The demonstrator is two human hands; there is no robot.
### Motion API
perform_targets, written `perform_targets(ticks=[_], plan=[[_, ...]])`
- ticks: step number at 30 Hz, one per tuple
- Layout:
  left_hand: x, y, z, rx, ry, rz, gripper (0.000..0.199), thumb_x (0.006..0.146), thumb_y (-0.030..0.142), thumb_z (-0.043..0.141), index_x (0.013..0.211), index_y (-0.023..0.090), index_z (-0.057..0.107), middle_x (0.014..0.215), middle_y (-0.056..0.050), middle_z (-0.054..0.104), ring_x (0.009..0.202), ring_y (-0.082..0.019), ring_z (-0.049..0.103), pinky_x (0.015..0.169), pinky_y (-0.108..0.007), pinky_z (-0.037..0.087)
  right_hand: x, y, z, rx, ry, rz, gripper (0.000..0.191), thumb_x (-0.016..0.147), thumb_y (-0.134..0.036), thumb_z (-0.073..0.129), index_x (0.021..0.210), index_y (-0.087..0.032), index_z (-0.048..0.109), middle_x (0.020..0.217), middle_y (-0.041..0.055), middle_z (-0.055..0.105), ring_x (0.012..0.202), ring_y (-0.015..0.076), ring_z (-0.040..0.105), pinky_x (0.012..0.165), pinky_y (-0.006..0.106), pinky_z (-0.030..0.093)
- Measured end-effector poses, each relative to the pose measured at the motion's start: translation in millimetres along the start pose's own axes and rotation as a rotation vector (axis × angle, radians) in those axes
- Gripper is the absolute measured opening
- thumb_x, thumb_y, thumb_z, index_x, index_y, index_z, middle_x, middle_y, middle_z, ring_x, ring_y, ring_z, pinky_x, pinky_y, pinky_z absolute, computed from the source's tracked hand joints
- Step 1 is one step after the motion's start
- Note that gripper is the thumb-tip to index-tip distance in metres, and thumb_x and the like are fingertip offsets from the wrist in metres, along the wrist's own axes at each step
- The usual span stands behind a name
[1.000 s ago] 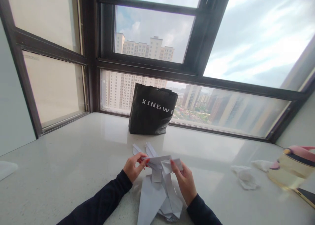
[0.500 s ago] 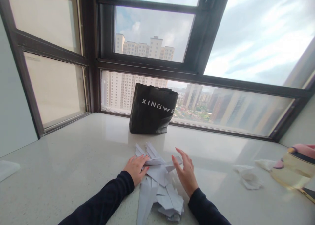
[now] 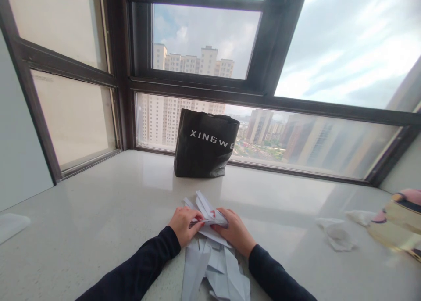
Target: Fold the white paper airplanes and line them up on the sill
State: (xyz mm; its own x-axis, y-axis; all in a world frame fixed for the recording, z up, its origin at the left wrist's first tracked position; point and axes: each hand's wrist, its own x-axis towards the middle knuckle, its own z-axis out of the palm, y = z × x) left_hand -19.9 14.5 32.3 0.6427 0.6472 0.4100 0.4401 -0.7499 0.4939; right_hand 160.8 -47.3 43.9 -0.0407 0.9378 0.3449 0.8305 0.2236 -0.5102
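Observation:
A heap of folded white paper pieces (image 3: 219, 270) lies on the pale speckled sill, between my forearms and beyond my hands. My left hand (image 3: 186, 224) pinches the left end of a folded white paper (image 3: 208, 222) between thumb and fingers. On the right end of that same paper, my right hand (image 3: 234, 231) is closed, thumb below and fingers above. More folded strips (image 3: 204, 204) stick out just past my fingertips. The paper's middle shows between the two hands; the parts under my fingers are hidden.
A black bag (image 3: 205, 147) with white lettering stands upright by the window. Crumpled white tissue (image 3: 337, 235) and a cream and pink object (image 3: 397, 217) lie at the right. A white flat item (image 3: 13, 226) sits at the far left edge.
My right hand has moved left and closed on the paper; it was open before. My left hand has tightened into a pinch. The view has shifted slightly.

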Motion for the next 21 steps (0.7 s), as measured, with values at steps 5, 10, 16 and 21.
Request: perform_targets(ticks=[5, 10, 16, 21], plan=[[1, -7, 0.0, -0.126, 0.198, 0.020, 0.026, 0.080, 0.031, 0.040, 0.099, 0.017, 0.052, 0.096, -0.008, 0.059, 0.092, -0.021, 0.052, 0.082, -0.036, 0.038, -2, 0, -3, 0.258, 0.155, 0.022, 0.014, 0.071, -0.027, 0.050, 0.078, -0.018, 0.059, 0.069, 0.0011, 0.063, 0.065, 0.0174, 0.056, 0.059, 0.026, 0.041], [2, -17, 4.0, -0.141, 0.407, -0.014, 0.037, 0.081, 0.029, 0.037, 0.116, 0.016, 0.036, 0.116, -0.012, 0.047, 0.109, -0.021, 0.041, 0.092, -0.037, 0.032, -3, 4, -3, 0.518, 0.317, 0.114, 0.030, 0.072, -0.042, 0.051, 0.076, -0.014, 0.059, 0.066, 0.0035, 0.062, 0.061, 0.0174, 0.055, 0.054, 0.026, 0.041], [0, -19, 9.4, -0.032, 0.216, -0.122, 0.038, 0.077, 0.024, 0.038, 0.114, 0.018, 0.042, 0.113, -0.008, 0.052, 0.104, -0.021, 0.047, 0.092, -0.040, 0.031, -3, 18, -1, 0.118, 0.261, 0.236, 0.032, 0.071, -0.046, 0.048, 0.079, -0.017, 0.060, 0.076, 0.0064, 0.063, 0.077, 0.0246, 0.056, 0.070, 0.039, 0.040], [-2, -12, 9.9, 0.052, 0.109, -0.113, 0.036, 0.078, 0.029, 0.039, 0.112, 0.022, 0.046, 0.114, -0.005, 0.053, 0.108, -0.022, 0.044, 0.096, -0.043, 0.023, -5, 18, -6, -0.048, 0.413, 0.178, 0.056, 0.071, -0.047, 0.049, 0.119, -0.020, 0.039, 0.113, 0.0101, 0.050, 0.104, 0.0265, 0.044, 0.088, 0.046, 0.031]])
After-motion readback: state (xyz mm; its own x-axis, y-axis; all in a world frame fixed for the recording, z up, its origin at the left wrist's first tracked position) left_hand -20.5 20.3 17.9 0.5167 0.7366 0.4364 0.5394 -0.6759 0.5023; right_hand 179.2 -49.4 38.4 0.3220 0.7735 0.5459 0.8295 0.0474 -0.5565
